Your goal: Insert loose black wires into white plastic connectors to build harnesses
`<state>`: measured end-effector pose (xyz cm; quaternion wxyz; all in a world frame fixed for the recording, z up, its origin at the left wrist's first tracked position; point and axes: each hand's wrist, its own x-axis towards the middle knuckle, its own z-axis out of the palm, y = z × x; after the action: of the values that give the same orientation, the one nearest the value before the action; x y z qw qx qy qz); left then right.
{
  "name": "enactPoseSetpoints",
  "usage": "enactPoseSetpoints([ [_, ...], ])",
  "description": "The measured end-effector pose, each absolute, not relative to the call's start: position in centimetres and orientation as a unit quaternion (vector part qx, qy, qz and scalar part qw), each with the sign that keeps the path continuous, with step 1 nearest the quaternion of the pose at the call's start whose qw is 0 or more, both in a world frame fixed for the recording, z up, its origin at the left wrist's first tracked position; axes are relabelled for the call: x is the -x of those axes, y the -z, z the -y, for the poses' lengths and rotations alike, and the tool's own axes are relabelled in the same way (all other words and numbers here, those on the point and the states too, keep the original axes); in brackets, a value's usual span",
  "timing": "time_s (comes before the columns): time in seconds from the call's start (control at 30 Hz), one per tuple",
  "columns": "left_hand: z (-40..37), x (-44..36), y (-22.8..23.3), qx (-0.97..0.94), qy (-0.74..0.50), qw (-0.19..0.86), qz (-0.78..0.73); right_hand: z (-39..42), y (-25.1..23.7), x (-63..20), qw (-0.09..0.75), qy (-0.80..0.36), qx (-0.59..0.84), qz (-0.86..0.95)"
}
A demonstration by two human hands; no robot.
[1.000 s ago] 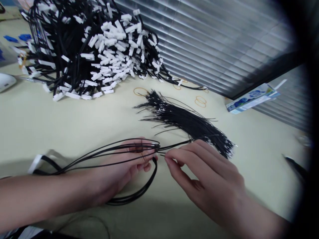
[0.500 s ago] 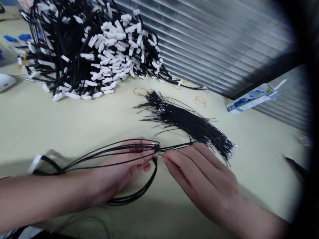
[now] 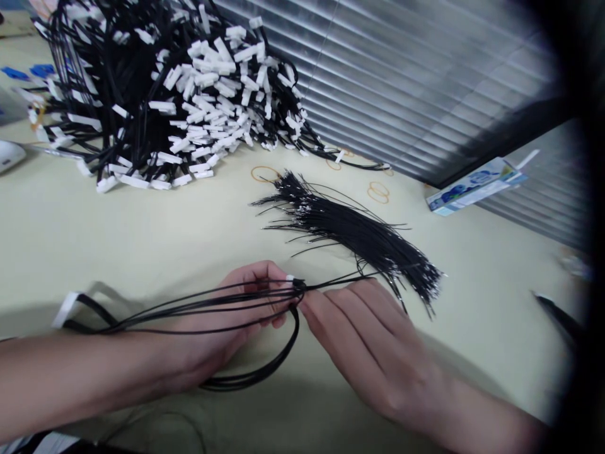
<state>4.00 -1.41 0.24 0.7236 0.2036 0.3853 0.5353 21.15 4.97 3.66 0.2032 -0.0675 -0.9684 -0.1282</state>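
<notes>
My left hand [image 3: 222,343] is closed around a small white connector [image 3: 290,278], with only its tip showing at the fingertips. Thin black wires [image 3: 179,306] fan back from it over the left wrist, and a black cable loop [image 3: 271,366] hangs below. Close against the connector, my right hand [image 3: 378,353] is closed in a pinch on a thin black wire [image 3: 340,281]; the fingertips are partly hidden behind the hand. Other loose wire ends run out past the right knuckles. Beyond the hands lies a thick bundle of cut black wires [image 3: 354,230] with bright metal ends.
A large heap of black cables with white connectors [image 3: 212,69] fills the back left. Rubber bands [image 3: 378,192] lie near the blinds [image 3: 401,75]. A blue and white box [image 3: 472,186] stands at the right, with a dark pointed object [image 3: 558,315] nearer.
My right hand has moved slightly left and down, its fingertips now right against the connector. The wires over my left wrist have shifted a little.
</notes>
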Motion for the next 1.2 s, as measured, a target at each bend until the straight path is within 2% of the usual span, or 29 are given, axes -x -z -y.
enactPoseSetpoints([
  [0.17,1.4,-4.0,0.1,-0.202,-0.536,0.724,-0.384,-5.0,-3.4,-21.0,0.224,0.114,0.058,0.966],
  [0.3,1.5,-4.0,0.2,-0.172,-0.548,0.729,-0.372,-4.6,-4.5,-21.2,0.205,0.079,0.071,0.973],
  [0.47,1.2,-3.8,0.7,-0.063,-0.591,0.716,-0.367,-6.4,-7.3,-23.9,0.169,0.024,0.201,0.965],
  [0.57,1.1,-3.7,0.8,-0.038,-0.589,0.708,-0.388,-8.5,-8.6,-27.0,0.171,0.054,0.311,0.933],
  [0.73,1.1,-3.8,0.9,-0.036,-0.592,0.708,-0.383,-10.4,-6.1,-32.3,-0.077,0.037,0.392,0.916],
  [0.83,1.1,-3.8,1.0,-0.044,-0.592,0.708,-0.382,-10.9,-3.1,-34.3,-0.141,-0.010,0.435,0.889],
  [0.97,1.0,-3.8,0.9,-0.043,-0.588,0.708,-0.389,-11.7,-0.8,-35.6,-0.131,-0.063,0.474,0.868],
  [1.13,1.0,-3.9,0.4,-0.044,-0.590,0.702,-0.396,-11.5,-0.8,-36.3,-0.112,0.011,0.451,0.886],
  [1.2,1.0,-3.9,0.4,-0.046,-0.590,0.705,-0.391,-11.4,-1.2,-36.7,-0.080,0.024,0.410,0.908],
])
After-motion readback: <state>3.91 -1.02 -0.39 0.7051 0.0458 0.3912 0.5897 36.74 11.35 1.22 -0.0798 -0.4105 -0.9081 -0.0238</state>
